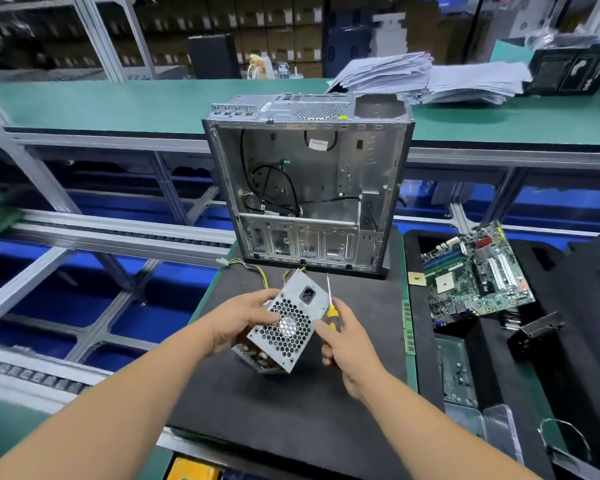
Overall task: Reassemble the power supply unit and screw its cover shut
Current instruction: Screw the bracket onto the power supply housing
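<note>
Above black mat (291, 410), left hand (238, 323) fingers grasping power supply (286, 323), right hand (347, 344) gripping screwdriver (330, 306).

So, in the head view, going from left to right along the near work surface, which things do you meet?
Left hand → grey perforated metal power supply unit → yellow-handled screwdriver → right hand → green motherboard.

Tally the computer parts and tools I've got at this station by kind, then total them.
Power supply: 1, held in the left hand
Screwdriver: 1, in the right hand
Case: 1, open, standing on the mat
Motherboard: 1, in the tray at right
Total: 4
</note>
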